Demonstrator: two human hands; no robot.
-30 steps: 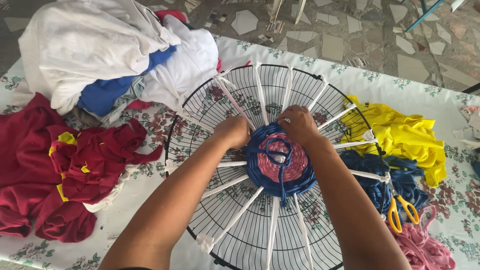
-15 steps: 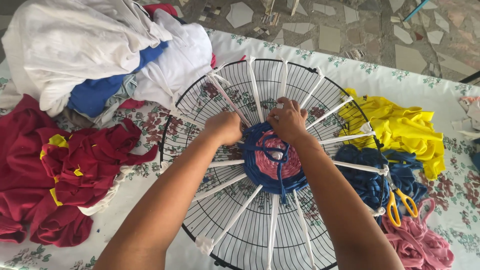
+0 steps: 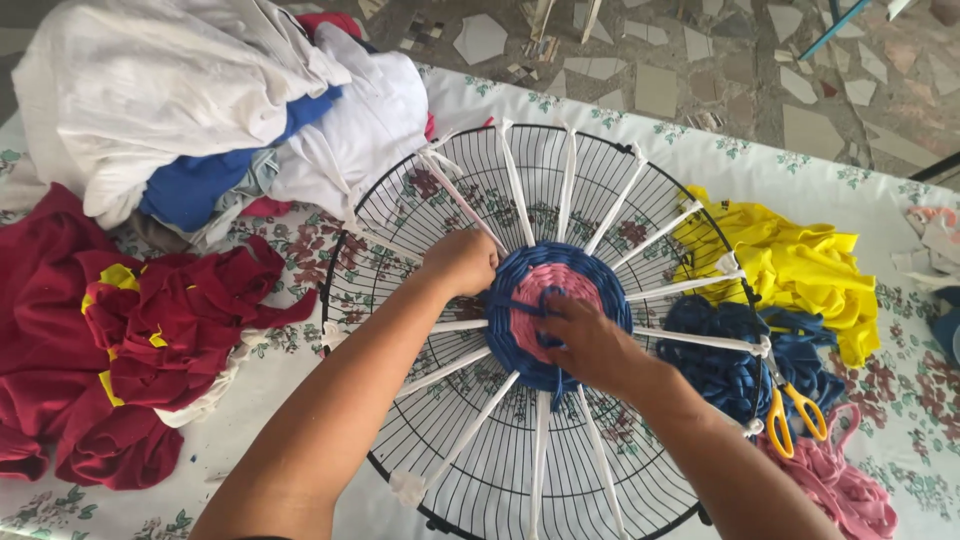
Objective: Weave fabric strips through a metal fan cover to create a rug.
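Observation:
A round black wire fan guard [image 3: 400, 210] lies flat on the table, with white fabric strips [image 3: 690, 284] tied across it like spokes. At its centre sits a woven disc [image 3: 560, 280], pink inside and blue around. My left hand [image 3: 462, 262] is closed on the disc's left edge, where a white spoke meets the blue weave. My right hand [image 3: 590, 345] rests on the disc's lower right and pinches a blue fabric strip [image 3: 518, 306] that crosses the pink part.
A floral tablecloth [image 3: 300, 400] covers the table. Dark red and yellow cloth [image 3: 110, 340] lies left; a white and blue cloth pile [image 3: 200, 110] sits at the back left. Right of the guard are yellow cloth [image 3: 800, 270], blue strips [image 3: 720, 360], yellow-handled scissors [image 3: 790, 420] and pink strips [image 3: 850, 490].
My right hand has moved from the disc's top edge down to its lower right, drawing the blue strip across the pink centre. My left hand stays at the left edge.

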